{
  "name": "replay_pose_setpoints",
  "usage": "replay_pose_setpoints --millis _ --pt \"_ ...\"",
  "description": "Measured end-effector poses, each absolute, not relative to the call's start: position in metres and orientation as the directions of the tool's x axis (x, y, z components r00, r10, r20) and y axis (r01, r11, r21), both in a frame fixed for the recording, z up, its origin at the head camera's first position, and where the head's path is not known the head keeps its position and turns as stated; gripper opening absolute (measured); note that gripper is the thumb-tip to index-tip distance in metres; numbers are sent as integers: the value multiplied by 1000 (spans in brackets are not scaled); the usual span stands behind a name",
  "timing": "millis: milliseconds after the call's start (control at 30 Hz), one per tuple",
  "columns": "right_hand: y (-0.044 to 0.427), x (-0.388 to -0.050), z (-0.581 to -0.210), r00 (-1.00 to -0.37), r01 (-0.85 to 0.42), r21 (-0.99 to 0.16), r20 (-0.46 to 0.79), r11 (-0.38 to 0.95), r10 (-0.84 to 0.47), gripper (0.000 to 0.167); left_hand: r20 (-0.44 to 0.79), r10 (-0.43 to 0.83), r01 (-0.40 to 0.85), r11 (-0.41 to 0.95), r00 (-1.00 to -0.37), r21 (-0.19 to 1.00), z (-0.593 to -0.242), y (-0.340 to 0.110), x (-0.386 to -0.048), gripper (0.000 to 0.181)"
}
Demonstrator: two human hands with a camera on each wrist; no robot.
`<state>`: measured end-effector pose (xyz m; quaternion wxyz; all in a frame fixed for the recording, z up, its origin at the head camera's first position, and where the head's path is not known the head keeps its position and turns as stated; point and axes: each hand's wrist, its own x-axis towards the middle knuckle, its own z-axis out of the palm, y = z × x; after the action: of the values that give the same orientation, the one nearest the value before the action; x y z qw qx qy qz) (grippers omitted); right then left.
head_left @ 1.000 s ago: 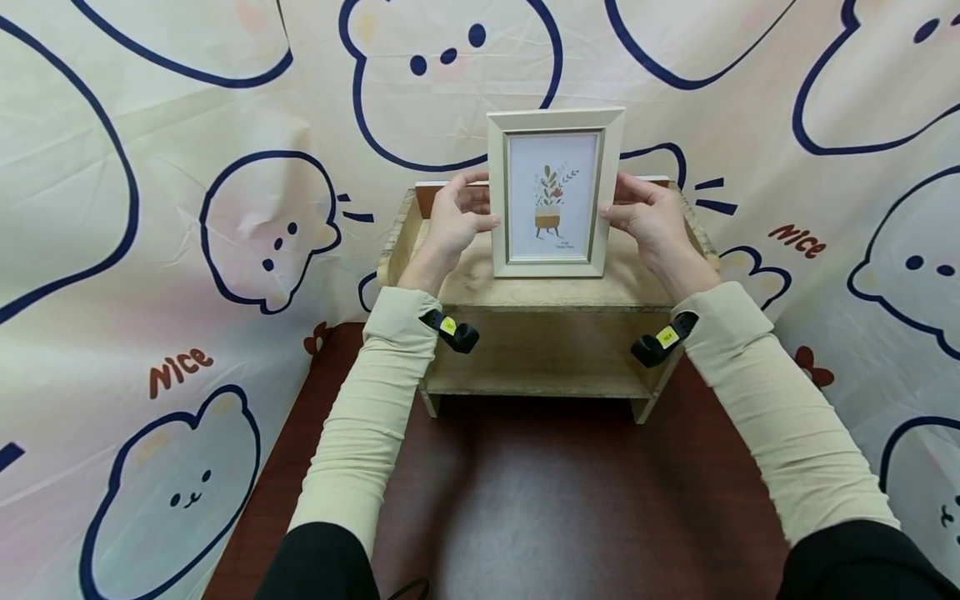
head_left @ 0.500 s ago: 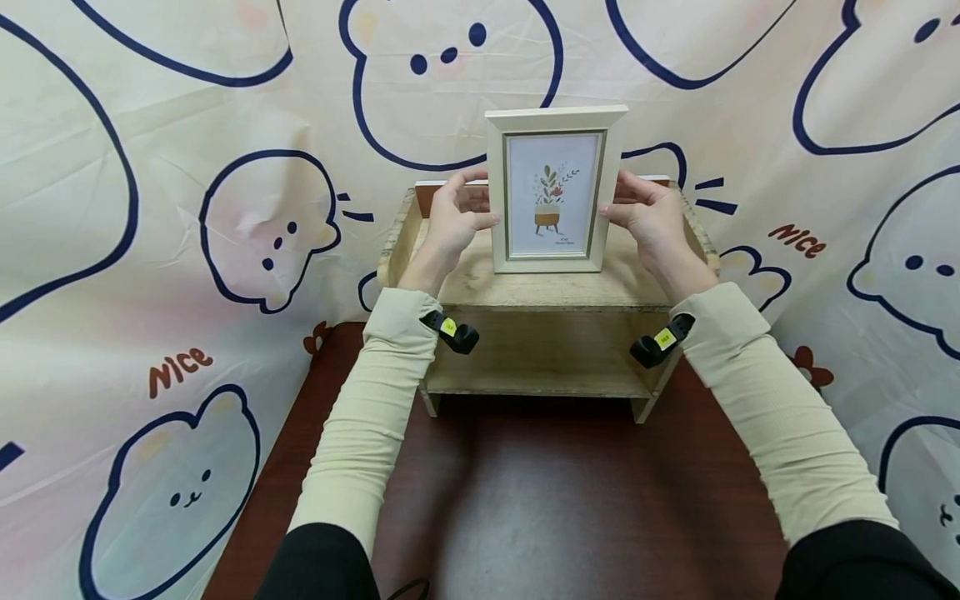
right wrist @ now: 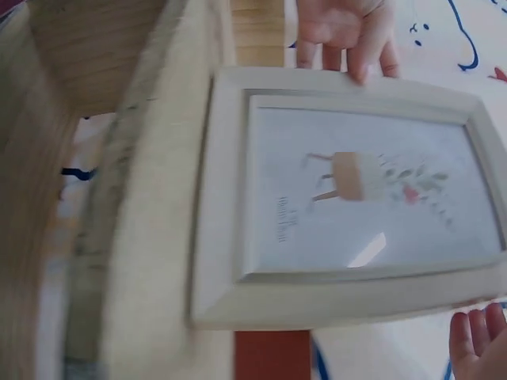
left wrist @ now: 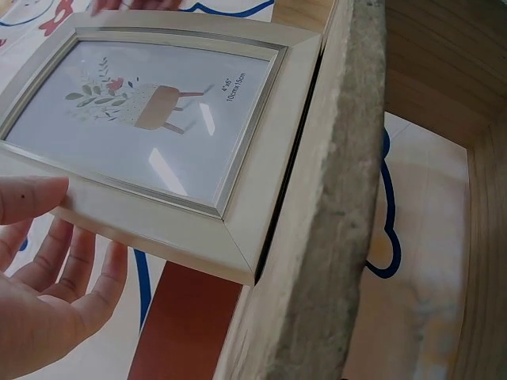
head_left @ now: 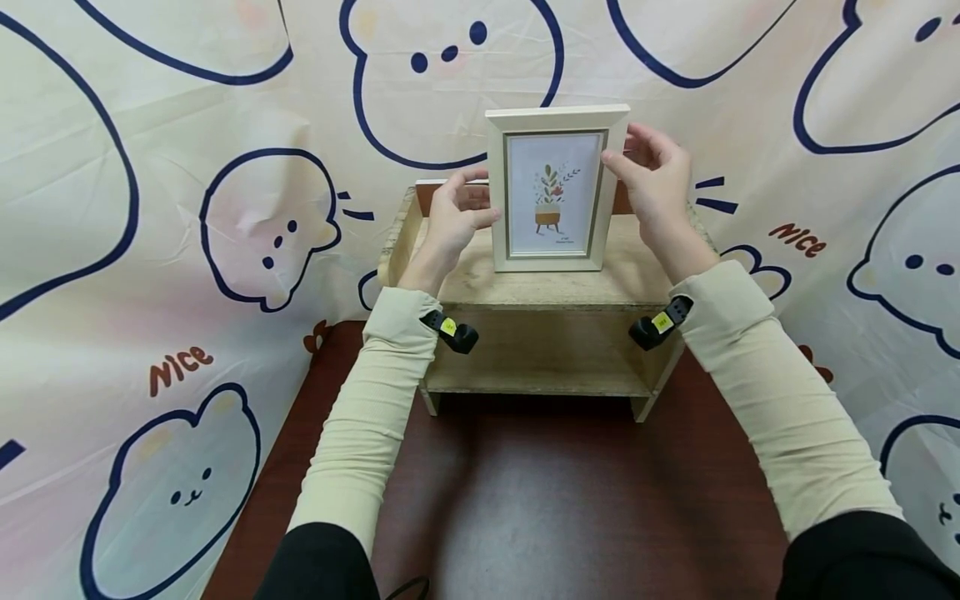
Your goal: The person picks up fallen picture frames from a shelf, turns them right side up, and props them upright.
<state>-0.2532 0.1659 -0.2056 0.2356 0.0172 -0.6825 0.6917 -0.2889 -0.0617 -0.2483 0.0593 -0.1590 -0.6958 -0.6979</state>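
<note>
A cream picture frame (head_left: 558,262) with a potted-plant print stands upright on the top board of a small wooden shelf (head_left: 540,293). At its left edge my left hand (head_left: 452,218) holds it, thumb on the front and fingers behind. My right hand (head_left: 660,187) is higher up on the right edge, thumb at the front, fingers partly hidden behind. In the left wrist view the frame's lower edge (left wrist: 269,182) sits right at the board; the left fingers (left wrist: 75,269) spread below its side. Only some right fingers (right wrist: 479,336) show in the right wrist view.
The shelf has a lower board (head_left: 536,375) and raised side walls (head_left: 397,237). It stands on a dark red-brown table (head_left: 555,500) against a cartoon-printed cloth (head_left: 247,117). A reddish-brown strip (left wrist: 186,317) lies behind the frame. A black cable (head_left: 408,587) is at the near edge.
My right hand has slid up along the frame's right edge. The frame has shifted slightly back and its top has turned or tilted a little. My left hand stays in place.
</note>
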Motion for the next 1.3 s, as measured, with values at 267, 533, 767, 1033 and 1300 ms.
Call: replay_pose_setpoints --millis 267,533,767,1033,1300 --pt "155 -250 -185 -803 -397 -841 512 367 305 51 299 135 297 -35 -945 954 -248 -62 -287 46" --pt "148 -251 -184 -704 -406 -742 626 534 334 38 310 131 308 -33 -942 951 -249 -62 -287 44" --pt "147 -255 -186 -665 -416 -712 663 566 344 28 360 134 361 -14 -923 932 -250 -64 -284 42" --pt "146 -257 -184 -705 -388 -743 621 546 343 29 386 154 387 -23 -910 922 -252 -66 -278 39" --pt "147 -263 -182 -743 -370 -800 560 472 367 32 391 169 391 -34 -905 920 -252 -66 -273 41"
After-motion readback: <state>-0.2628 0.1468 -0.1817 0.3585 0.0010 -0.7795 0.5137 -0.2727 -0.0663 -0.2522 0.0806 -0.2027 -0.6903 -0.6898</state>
